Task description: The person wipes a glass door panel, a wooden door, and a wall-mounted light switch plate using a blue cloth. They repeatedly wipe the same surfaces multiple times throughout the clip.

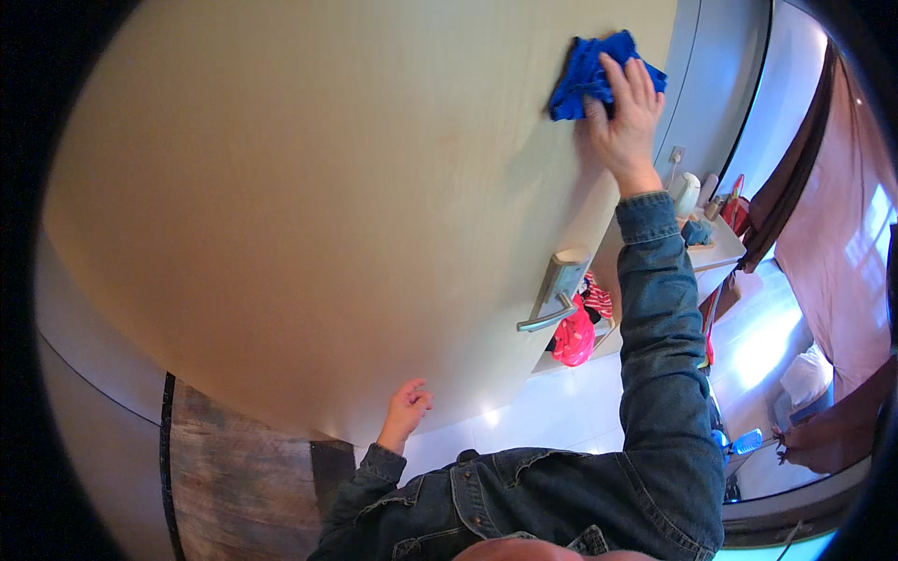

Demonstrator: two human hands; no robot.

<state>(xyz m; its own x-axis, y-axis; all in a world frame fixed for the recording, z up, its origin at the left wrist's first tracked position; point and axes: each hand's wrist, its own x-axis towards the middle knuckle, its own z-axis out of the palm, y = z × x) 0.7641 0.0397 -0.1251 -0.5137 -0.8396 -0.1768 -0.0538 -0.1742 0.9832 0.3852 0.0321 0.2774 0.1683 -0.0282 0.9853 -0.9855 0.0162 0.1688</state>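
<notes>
Raised at the upper right, my right hand (626,119) presses a crumpled blue cloth (586,77) flat against a pale wood-toned door (337,196), close to the door's edge. Below that arm, a metal lever handle with its lock plate (559,291) is fixed to the same door. My left hand (407,410) hangs low in front of my body with its fingers loosely curled. Nothing shows in it, and it appears apart from the door.
Beyond the door's edge, a white counter (722,242) carries an electric kettle (686,195) and blue cups (696,233). Pink clothing (577,333) lies lower, behind the handle. Brown curtains (793,168) hang at the right. Dark wood-patterned flooring (238,477) lies at lower left.
</notes>
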